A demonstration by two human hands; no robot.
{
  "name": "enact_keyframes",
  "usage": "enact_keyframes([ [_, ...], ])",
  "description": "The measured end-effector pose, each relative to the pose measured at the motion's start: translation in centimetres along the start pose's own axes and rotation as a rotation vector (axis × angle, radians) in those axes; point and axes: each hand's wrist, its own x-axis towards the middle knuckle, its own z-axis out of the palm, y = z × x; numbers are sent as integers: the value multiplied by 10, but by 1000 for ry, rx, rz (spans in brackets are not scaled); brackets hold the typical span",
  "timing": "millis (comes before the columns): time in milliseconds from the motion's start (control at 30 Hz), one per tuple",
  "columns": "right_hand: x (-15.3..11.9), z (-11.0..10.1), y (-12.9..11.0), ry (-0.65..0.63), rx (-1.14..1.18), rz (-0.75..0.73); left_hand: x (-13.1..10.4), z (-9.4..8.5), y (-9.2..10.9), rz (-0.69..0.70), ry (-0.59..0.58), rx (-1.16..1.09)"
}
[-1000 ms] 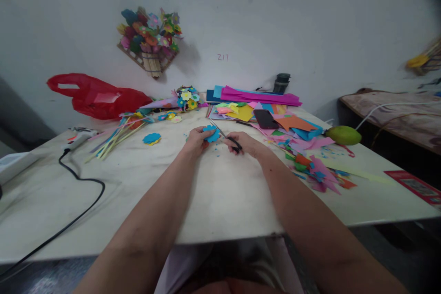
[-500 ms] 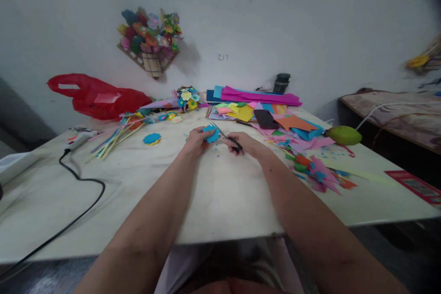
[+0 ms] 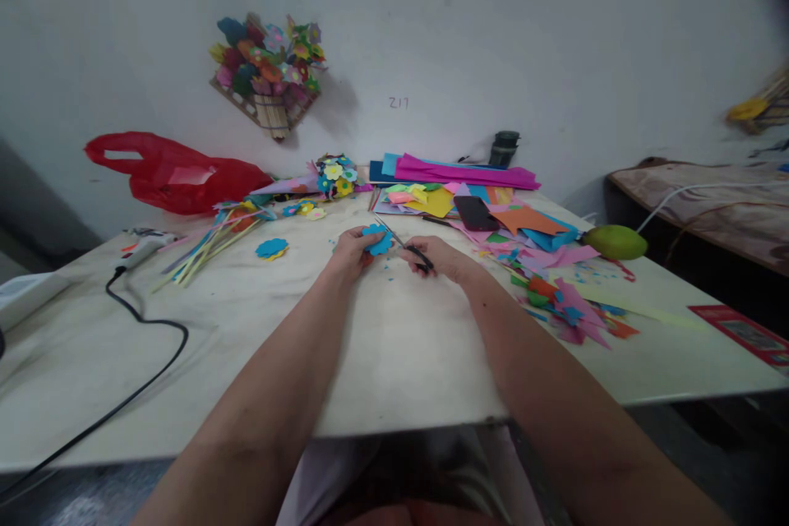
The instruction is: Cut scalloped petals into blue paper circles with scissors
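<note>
A blue scalloped paper flower (image 3: 379, 239) is pinched in my left hand (image 3: 352, 250), over the middle of the white table (image 3: 407, 353). My right hand (image 3: 439, 256) is closed round the black handles of a pair of scissors (image 3: 419, 256), whose blades point up and left beside the flower's right edge. Small blue paper bits lie under and around the hands. Left of my left hand, a blue flower shape (image 3: 272, 247) rests on a yellow one.
A red plastic bag (image 3: 178, 177), paper strips (image 3: 206, 251) and a corded glue gun (image 3: 145, 251) are on the left. Paper sheets, scraps (image 3: 573, 304), a phone (image 3: 475, 214) and a green fruit (image 3: 616, 242) lie on the right. Rolled pink paper (image 3: 462, 172) is along the wall.
</note>
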Motion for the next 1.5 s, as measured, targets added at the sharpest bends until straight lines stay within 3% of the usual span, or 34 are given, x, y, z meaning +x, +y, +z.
enact_keyframes([
  [1500,0,0,0,-17,1,5,-4,3,3,-30,2,-66],
])
